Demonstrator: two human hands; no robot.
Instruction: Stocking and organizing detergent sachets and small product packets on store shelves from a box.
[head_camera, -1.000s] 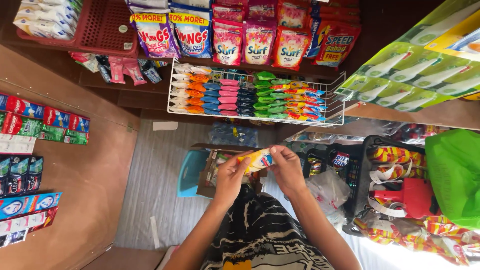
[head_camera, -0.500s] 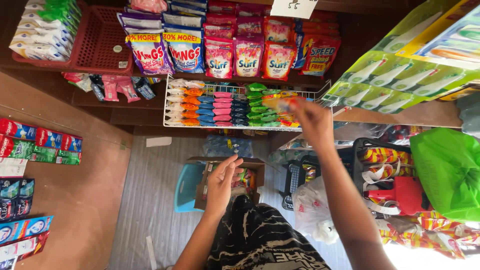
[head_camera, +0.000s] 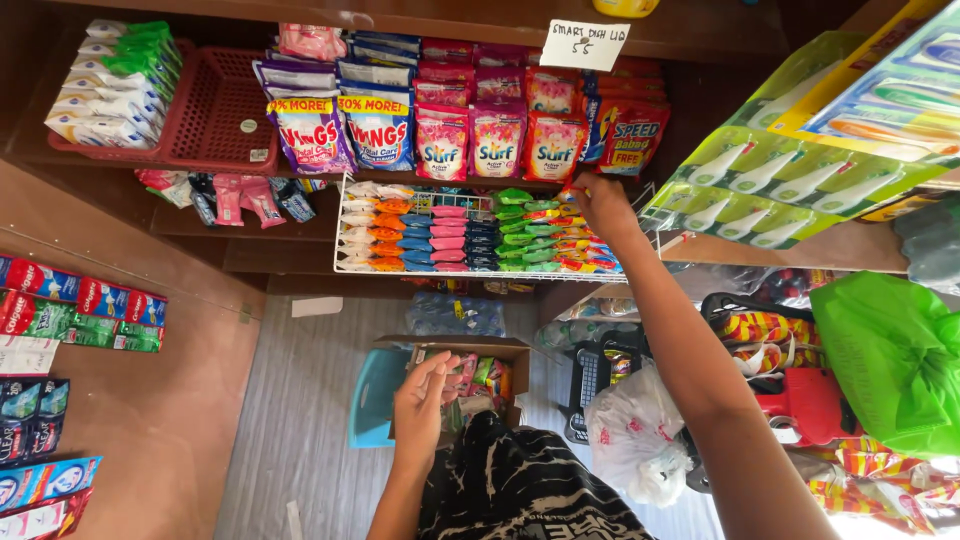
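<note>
Reaching my right hand (head_camera: 600, 205) up at centre frame, pinched on a small sachet (head_camera: 572, 190) at the wire rack (head_camera: 480, 272), left hand (head_camera: 420, 405) loosely curled over the cardboard box (head_camera: 500, 350) below, I could nudge neighbouring sachets off.

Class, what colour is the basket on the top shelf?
Red, seen in the head view: basket.

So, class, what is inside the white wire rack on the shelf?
The white wire rack holds rows of small sachets sorted by colour. The right hand covers the sachets at the rack's upper right corner.
</note>
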